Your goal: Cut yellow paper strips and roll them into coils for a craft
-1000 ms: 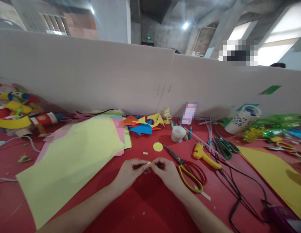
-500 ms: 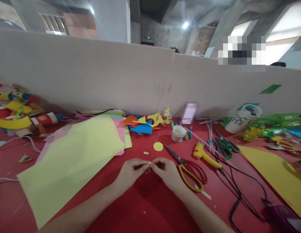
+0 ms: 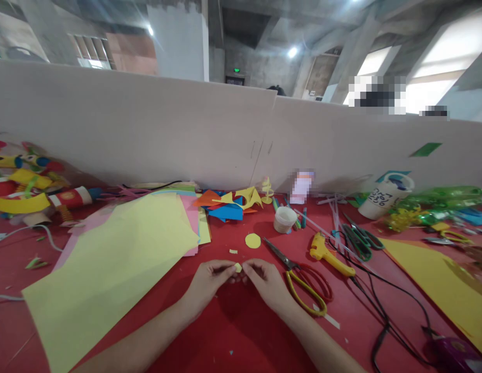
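Note:
Between the thumb and fingertips of my left hand (image 3: pixel 210 282) is a small piece of pale yellow paper (image 3: pixel 238 267). My right hand (image 3: pixel 267 282) is closed in a pinch just to the right of it; whether those fingertips grip the paper's edge is hidden. Beyond my hands lie a round yellow paper disc (image 3: pixel 253 240) and a tiny paper scrap (image 3: pixel 233 252). Scissors (image 3: pixel 293 267) with one red and one yellow handle rest partly open beside my right hand. To the left, a large pale yellow sheet (image 3: pixel 120 264) covers pink and other paper.
A yellow glue gun (image 3: pixel 330 255) with black cords lies at the right, near green-handled scissors (image 3: pixel 359 241). A white cup (image 3: pixel 284 219) and coloured paper scraps (image 3: pixel 227 211) sit farther back. Orange-yellow sheets (image 3: pixel 443 285) occupy the right side. A white partition (image 3: pixel 167 134) borders the table.
The head view has tilted up slightly. The right fingertips have shifted a little off the paper piece, so more of it shows by my left fingertips.

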A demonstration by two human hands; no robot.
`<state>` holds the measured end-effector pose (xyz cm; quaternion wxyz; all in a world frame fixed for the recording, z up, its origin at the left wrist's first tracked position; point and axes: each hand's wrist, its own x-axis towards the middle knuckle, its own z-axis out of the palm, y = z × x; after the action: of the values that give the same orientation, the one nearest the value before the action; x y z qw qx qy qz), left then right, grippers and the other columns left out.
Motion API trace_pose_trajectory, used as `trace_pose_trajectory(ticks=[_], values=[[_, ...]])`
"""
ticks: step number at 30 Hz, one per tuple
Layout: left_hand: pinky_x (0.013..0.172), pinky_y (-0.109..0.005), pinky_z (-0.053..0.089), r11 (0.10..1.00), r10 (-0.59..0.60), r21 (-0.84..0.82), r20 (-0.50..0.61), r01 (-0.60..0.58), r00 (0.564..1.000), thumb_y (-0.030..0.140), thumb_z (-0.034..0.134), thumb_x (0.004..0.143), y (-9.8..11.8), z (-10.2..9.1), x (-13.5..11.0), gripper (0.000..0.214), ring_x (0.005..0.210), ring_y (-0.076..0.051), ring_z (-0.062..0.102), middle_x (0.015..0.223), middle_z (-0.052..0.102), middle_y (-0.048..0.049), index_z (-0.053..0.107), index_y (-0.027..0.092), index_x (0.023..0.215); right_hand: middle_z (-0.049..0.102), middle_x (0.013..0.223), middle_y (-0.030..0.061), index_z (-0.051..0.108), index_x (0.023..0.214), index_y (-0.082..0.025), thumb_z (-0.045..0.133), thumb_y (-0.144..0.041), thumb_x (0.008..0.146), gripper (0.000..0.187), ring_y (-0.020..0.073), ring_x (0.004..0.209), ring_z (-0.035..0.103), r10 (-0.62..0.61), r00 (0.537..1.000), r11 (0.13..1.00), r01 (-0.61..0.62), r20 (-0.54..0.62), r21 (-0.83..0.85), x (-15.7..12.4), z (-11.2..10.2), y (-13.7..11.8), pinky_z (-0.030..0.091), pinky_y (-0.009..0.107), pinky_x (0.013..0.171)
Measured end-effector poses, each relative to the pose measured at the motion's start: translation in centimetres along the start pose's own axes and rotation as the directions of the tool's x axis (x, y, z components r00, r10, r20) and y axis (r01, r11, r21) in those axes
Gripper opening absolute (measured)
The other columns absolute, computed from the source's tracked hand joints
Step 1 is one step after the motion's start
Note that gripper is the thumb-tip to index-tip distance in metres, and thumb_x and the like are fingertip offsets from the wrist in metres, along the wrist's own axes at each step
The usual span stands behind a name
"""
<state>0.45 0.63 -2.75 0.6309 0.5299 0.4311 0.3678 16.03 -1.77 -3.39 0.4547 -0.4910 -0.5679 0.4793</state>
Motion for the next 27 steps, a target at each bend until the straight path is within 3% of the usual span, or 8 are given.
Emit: trace_pose_trajectory(ticks=[5,15,22,27], values=[[0.067,-0.027,0.050,1.000,-0.002,0.003,-0.029,0.003,1.000,0.037,0.067,0.065,-0.07,-0.04,0.05,0.025,0.067,-0.018,0.064,0.069,0.071,-0.0053,0.071,0.015,0.076,0.062,0.060,0.0013,0.062,0.072,-0.016,0.060,-0.040,0.071,0.024,0.0131,0.055,0.055,0.042,0.999,0.993,-0.043,0.007,0.110,0.27,-0.11,0.35,0.044,0.025,0.057],[0.064,-0.024,0.049,0.994,0.091,0.055,0.040,-0.093,0.995,0.033,0.064,0.069,-0.36,-0.03,-0.49,0.020,0.063,-0.016,0.062,0.066,0.070,-0.0041,0.072,0.016,0.076,0.060,0.058,0.0019,0.059,0.063,-0.015,0.060,-0.033,0.068,0.018,0.0129,0.053,0.052,0.057,0.994,0.998,-0.059,-0.098,-0.016,0.06,0.24,0.21,0.041,0.024,0.054],[0.064,-0.026,0.051,0.997,0.064,0.050,0.015,-0.065,0.998,0.035,0.064,0.069,-0.17,0.02,-0.36,0.023,0.063,-0.016,0.063,0.067,0.070,-0.0044,0.071,0.016,0.080,0.064,0.062,0.0026,0.062,0.067,-0.015,0.060,-0.038,0.070,0.023,0.0137,0.057,0.056,0.038,0.999,0.999,-0.036,-0.029,0.039,0.02,0.17,-0.31,0.044,0.024,0.057],[0.064,-0.027,0.051,0.992,0.107,0.060,0.039,-0.109,0.993,0.035,0.063,0.070,-0.41,-0.02,-0.37,0.022,0.063,-0.017,0.063,0.068,0.070,-0.0048,0.072,0.017,0.079,0.062,0.057,0.0014,0.060,0.063,-0.016,0.060,-0.040,0.069,0.025,0.0132,0.053,0.055,0.044,0.997,0.999,-0.043,-0.059,0.007,0.00,0.17,-0.43,0.043,0.024,0.054]])
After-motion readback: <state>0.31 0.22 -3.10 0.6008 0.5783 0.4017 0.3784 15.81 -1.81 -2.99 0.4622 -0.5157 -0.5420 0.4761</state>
